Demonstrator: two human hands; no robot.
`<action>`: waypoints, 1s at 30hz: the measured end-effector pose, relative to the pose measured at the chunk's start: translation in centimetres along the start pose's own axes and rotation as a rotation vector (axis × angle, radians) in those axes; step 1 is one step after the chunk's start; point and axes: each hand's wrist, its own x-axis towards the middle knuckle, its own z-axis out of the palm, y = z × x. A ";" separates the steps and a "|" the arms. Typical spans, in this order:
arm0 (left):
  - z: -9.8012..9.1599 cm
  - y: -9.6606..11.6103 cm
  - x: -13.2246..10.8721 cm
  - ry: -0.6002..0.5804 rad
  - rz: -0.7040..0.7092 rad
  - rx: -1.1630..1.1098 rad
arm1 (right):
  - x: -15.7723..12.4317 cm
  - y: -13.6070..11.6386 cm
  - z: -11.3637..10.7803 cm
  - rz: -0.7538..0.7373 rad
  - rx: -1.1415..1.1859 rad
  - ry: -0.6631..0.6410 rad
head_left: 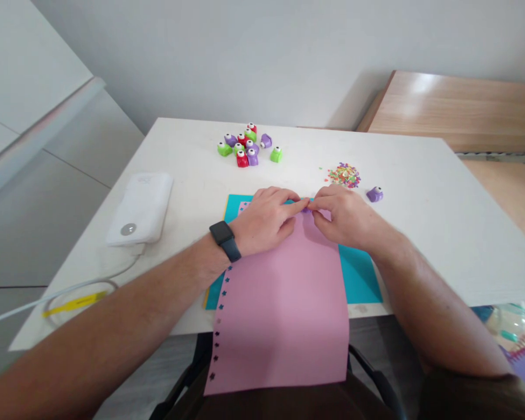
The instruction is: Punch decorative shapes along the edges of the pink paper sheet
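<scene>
A sheet of pink paper [284, 303] lies over a teal sheet [359, 277] and hangs past the table's front edge. Small star-shaped holes run down its left side. My left hand [271, 219], with a dark watch on the wrist, rests on the paper's upper part, its index finger reaching right. Opposite it, my right hand [343, 213] has thumb and index finger pinched. Both sets of fingertips meet near the top edge around a tiny purple bit [306, 210], mostly hidden. A purple craft punch [375, 194] with an eye-like button sits right of my right hand.
Several red, green and purple craft punches [240, 146] cluster at the back. A pile of colourful paper confetti [343, 175] lies beyond my right hand. At left are a white power bank [140, 207] and its cable [79, 286] with a yellow tag.
</scene>
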 end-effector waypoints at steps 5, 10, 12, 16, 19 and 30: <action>0.0 0.1 0.0 -0.023 0.002 -0.002 | 0.0 0.1 0.1 0.001 -0.001 -0.012; 0.0 0.2 0.0 -0.036 -0.008 0.002 | 0.1 0.3 0.1 0.007 0.015 -0.034; 0.1 0.2 0.0 -0.042 -0.008 0.009 | 0.1 0.4 0.2 0.013 0.010 -0.045; 0.4 -0.1 0.0 -0.035 -0.002 0.014 | 0.2 0.5 0.4 0.019 -0.004 -0.048; 0.5 -0.4 -0.1 -0.007 -0.009 0.013 | 0.2 0.3 0.3 0.021 -0.002 -0.023; 0.6 -1.1 -0.5 0.032 -0.091 -0.006 | 0.0 0.4 0.5 0.055 0.085 0.066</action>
